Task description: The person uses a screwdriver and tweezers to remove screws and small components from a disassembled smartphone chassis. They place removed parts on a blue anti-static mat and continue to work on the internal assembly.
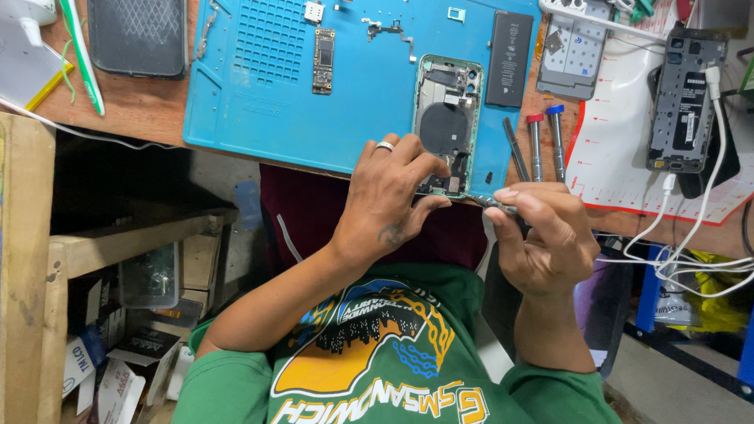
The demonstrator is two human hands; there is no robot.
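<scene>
Left hand (390, 200): resting on the lower end of the opened phone housing (447, 118), fingers curled and pinching its bottom edge; ring on one finger.
Right hand (550, 235): closed around a thin metal screwdriver (493, 203), thumb and fingers tight on the shaft, tip pointing left and touching the bottom corner of the housing.
Opened phone housing: lying on the blue work mat (353, 86), near the front edge of the mat and toward its right side; back shell facing up, round dark coil in the middle, camera part at the top.
Blue work mat: on the wooden table (149, 110), near the table's front edge.
Battery (509, 59): black, flat, just beside the housing at the right edge of the mat.
Logic board (323, 61): narrow dark strip, upright on the mat, left of the housing and well apart from it.
Spare screwdrivers (546, 141): one with red cap, one with blue cap, lying side by side right of the mat, near the front edge of the table.
Second phone (682, 98): dark, opened, on a white and red mat at the right side of the table, with white cables (691, 228) going to it and hanging over the edge.
Dark tray (137, 35): at the far left part of the table.
</scene>
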